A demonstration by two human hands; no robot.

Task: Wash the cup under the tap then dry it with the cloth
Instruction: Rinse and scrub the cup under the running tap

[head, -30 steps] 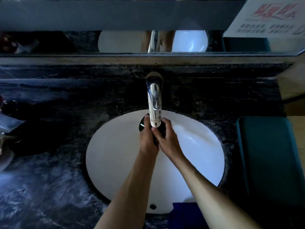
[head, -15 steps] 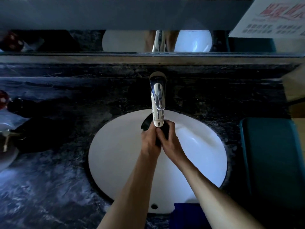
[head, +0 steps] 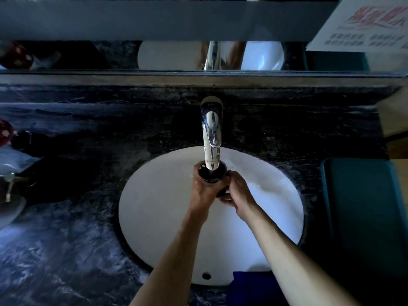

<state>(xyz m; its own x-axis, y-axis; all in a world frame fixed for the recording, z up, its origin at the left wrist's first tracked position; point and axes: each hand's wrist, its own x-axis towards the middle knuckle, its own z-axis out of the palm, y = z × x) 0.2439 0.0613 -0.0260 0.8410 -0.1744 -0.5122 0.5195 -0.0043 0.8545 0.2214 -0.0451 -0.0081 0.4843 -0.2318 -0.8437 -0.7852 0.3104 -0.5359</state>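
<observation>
Head view, near to far. Blue cloth (head: 251,283): on the basin (head: 154,217) rim, nearer than both hands. Left hand (head: 204,193): wrapped round the dark cup (head: 210,174). Right hand (head: 237,192): gripping its side. Chrome tap (head: 211,133): spout over the cup mouth. Risk: wet grip slipping, cup striking the spout.

one cup (head: 211,174), one tap (head: 211,131), one basin (head: 154,213) — two hands: left (head: 204,192), right (head: 237,192).

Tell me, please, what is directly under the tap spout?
The dark cup, mouth up, held by the left hand and right hand over the white sink. The tap hides part of its opening; any water inside is unclear.
</observation>
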